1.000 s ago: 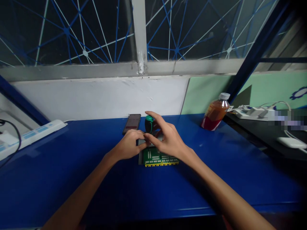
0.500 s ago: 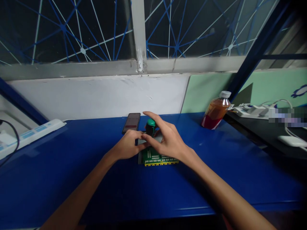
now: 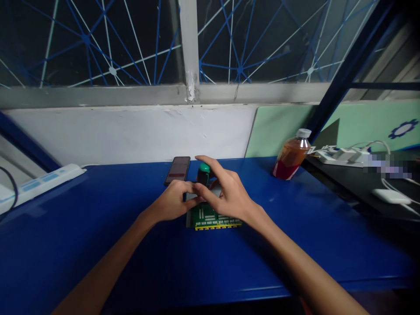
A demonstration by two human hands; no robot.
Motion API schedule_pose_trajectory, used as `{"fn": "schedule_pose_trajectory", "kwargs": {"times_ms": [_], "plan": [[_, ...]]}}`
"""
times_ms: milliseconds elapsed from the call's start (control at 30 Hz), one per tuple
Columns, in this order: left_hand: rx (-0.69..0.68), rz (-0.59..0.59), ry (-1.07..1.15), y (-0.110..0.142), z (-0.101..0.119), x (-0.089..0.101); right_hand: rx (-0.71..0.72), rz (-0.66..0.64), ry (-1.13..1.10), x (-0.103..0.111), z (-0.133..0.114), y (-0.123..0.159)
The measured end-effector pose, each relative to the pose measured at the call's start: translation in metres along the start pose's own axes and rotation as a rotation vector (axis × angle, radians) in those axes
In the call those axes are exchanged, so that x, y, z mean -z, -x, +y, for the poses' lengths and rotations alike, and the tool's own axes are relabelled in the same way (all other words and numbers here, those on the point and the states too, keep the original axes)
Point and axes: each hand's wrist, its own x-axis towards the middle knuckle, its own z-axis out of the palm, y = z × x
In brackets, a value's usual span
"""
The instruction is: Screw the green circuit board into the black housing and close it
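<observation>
A screwdriver (image 3: 203,174) with a green-capped black handle stands upright between my hands; its shaft and tip are hidden behind the fingers. Below it on the blue table lies a green circuit board (image 3: 206,215) with a yellow strip along the near edge and a grey base edge at the left. My left hand (image 3: 171,199) is closed, thumb and fingers pinched at the lower part of the screwdriver. Around the handle from the right curls my right hand (image 3: 229,190), its index finger raised past the green cap and its thumb touching the left fingers.
Behind the left hand lies a phone (image 3: 177,170). A drink bottle (image 3: 291,155) stands at the right rear. A white power strip (image 3: 42,183) is on the left; more sockets and a white charger (image 3: 390,196) sit on a black surface at the right. Wall and window rise behind.
The camera view has shifted slightly, so the scene sits a little lower and further left. Both hands keep nearly the same pose around the screwdriver.
</observation>
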Motion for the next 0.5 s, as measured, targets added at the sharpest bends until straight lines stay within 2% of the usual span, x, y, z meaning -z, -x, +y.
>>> {"fn": "schedule_pose_trajectory", "kwargs": {"times_ms": [200, 500], "plan": [[0.049, 0.077, -0.023, -0.0010, -0.0018, -0.0012, -0.032, 0.027, 0.008, -0.0054, 0.0008, -0.0001], [0.013, 0.078, -0.005, 0.0002, -0.0023, -0.0044, -0.015, 0.051, 0.016, -0.0047, 0.0005, 0.0017]]}}
